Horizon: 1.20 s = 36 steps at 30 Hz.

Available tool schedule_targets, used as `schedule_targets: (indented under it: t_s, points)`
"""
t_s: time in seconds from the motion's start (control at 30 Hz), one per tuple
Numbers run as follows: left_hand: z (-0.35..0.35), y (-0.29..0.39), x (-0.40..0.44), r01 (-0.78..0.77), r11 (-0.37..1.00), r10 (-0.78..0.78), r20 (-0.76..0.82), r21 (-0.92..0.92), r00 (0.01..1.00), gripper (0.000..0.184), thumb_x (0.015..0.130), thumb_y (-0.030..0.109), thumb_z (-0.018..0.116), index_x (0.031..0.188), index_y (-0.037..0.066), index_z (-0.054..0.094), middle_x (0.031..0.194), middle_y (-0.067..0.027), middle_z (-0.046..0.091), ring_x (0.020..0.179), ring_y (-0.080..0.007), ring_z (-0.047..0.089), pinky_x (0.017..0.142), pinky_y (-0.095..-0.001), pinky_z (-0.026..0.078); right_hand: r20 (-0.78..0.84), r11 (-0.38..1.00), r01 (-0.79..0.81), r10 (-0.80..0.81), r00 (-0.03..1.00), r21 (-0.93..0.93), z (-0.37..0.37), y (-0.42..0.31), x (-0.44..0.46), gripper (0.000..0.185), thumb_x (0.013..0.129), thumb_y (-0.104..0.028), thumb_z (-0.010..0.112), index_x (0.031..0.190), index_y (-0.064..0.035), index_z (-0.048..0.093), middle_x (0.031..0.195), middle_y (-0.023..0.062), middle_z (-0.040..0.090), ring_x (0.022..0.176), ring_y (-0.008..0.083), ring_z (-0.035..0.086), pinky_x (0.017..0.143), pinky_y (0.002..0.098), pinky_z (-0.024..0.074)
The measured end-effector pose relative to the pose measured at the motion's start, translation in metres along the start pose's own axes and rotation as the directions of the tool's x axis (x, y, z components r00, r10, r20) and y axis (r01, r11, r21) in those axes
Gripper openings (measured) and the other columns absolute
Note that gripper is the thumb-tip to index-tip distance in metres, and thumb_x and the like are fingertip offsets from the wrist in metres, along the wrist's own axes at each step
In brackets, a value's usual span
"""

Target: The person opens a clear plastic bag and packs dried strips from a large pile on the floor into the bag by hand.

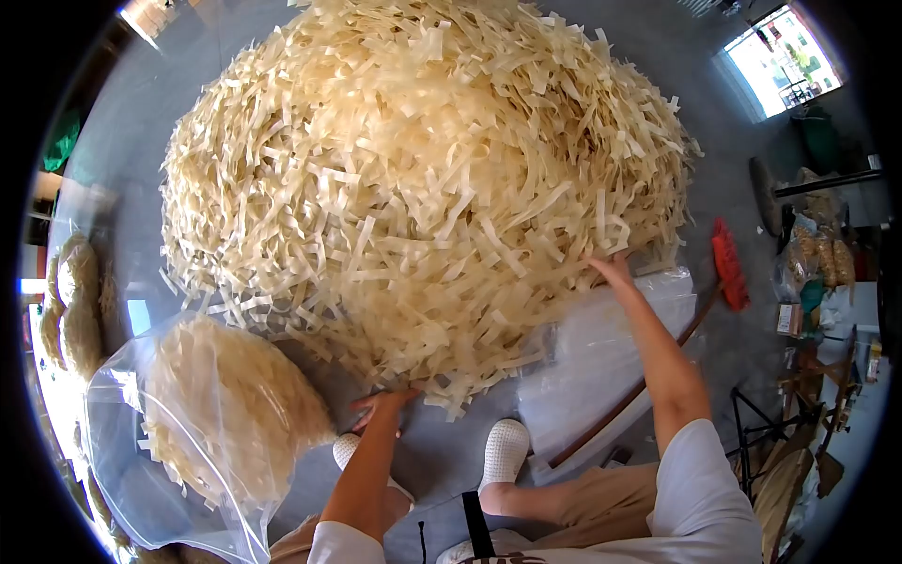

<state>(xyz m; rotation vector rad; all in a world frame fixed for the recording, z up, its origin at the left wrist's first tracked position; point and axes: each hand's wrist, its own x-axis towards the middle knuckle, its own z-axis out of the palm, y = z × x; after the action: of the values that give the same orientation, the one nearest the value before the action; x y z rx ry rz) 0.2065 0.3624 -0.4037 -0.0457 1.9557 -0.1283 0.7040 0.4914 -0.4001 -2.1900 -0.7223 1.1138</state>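
A large heap of pale yellow, flat dry strips (423,169) covers the floor in front of me. My left hand (381,406) is low at the heap's near edge, fingers apart, with nothing visibly held. At the heap's right edge, my right hand (613,271) reaches into the strips with fingers stretched out; some fingertips are hard to see. To the left of my left hand lies a clear plastic bag (117,414) partly filled with the same strips. Below my right forearm, a stack of clear plastic sheets or bags (583,367) rests on the floor.
A red broom or brush head (728,263) with a brown handle (601,423) lies at the right, across the plastic. Filled bags (80,301) stand at the far left. Assorted goods and a black metal frame (775,423) line the right side. My white shoe (505,456) is near the heap.
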Motion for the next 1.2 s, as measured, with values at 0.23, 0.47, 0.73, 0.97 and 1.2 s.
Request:
schedule_targets:
  t_s: [0.23, 0.47, 0.73, 0.97, 1.2]
  points:
    - [0.001, 0.0, -0.002, -0.013, 1.0, 0.013, 0.012, 0.028, 1.0, 0.095, 0.068, 0.025, 0.075, 0.14, 0.013, 0.014, 0.144, -0.0138, 0.017, 0.129, -0.0388, 0.017, 0.088, -0.0621, 0.028, 0.03, 0.876, 0.45, -0.452, 0.892, -0.173, 0.069, -0.015, -0.059, 0.062, 0.06, -0.023, 0.076, 0.111, 0.001, 0.051, 0.103, 0.012, 0.059, 0.09, 0.0213, 0.058, 0.076, 0.0307, 0.0472]
    - [-0.003, 0.001, -0.002, -0.055, 0.998, 0.055, 0.024, 0.02, 0.998, 0.095, 0.069, 0.025, 0.074, 0.14, 0.011, 0.013, 0.143, -0.0155, 0.019, 0.128, -0.0361, 0.02, 0.092, -0.0557, 0.03, 0.36, 0.953, 0.301, -0.273, 0.892, -0.022, 0.142, -0.061, -0.158, 0.06, 0.065, -0.022, 0.071, 0.117, -0.0018, 0.049, 0.113, 0.0236, 0.052, 0.103, 0.0341, 0.053, 0.087, 0.0375, 0.0419]
    - [-0.019, -0.022, 0.002, -0.196, 0.978, 0.195, -0.025, -0.074, 0.98, 0.095, 0.07, 0.025, 0.074, 0.14, 0.008, 0.012, 0.141, -0.0174, 0.021, 0.128, -0.033, 0.024, 0.095, -0.0483, 0.031, 0.139, 0.846, 0.517, -0.501, 0.854, -0.125, 0.18, -0.066, -0.191, 0.088, 0.065, -0.025, 0.074, 0.136, -0.0079, 0.025, 0.131, 0.0259, 0.028, 0.121, 0.0379, 0.032, 0.099, 0.04, 0.0303]
    - [-0.034, -0.037, 0.027, -0.853, 0.271, 0.786, -0.41, -0.445, 0.463, 0.097, 0.071, 0.03, 0.071, 0.139, 0.0, 0.009, 0.141, -0.0223, 0.02, 0.128, -0.0289, 0.027, 0.101, -0.0361, 0.03, -0.152, 0.927, 0.357, -0.34, 0.928, 0.111, 0.136, -0.042, -0.162, 0.112, 0.065, -0.039, 0.077, 0.14, -0.0043, 0.002, 0.139, 0.0236, 0.02, 0.13, 0.0297, 0.022, 0.106, 0.0398, 0.0205]
    - [-0.023, 0.028, -0.053, -0.772, 0.474, 0.859, 0.032, -0.423, 0.51, 0.094, 0.067, 0.013, 0.075, 0.138, 0.002, 0.014, 0.134, -0.0174, 0.033, 0.121, -0.0252, 0.037, 0.099, -0.034, 0.033, 0.398, 0.968, 0.234, -0.25, 0.883, 0.089, 0.184, -0.044, -0.197, 0.111, 0.062, -0.03, 0.08, 0.139, -0.0012, 0.005, 0.135, 0.0171, 0.033, 0.122, 0.0242, 0.037, 0.101, 0.0332, 0.0298]
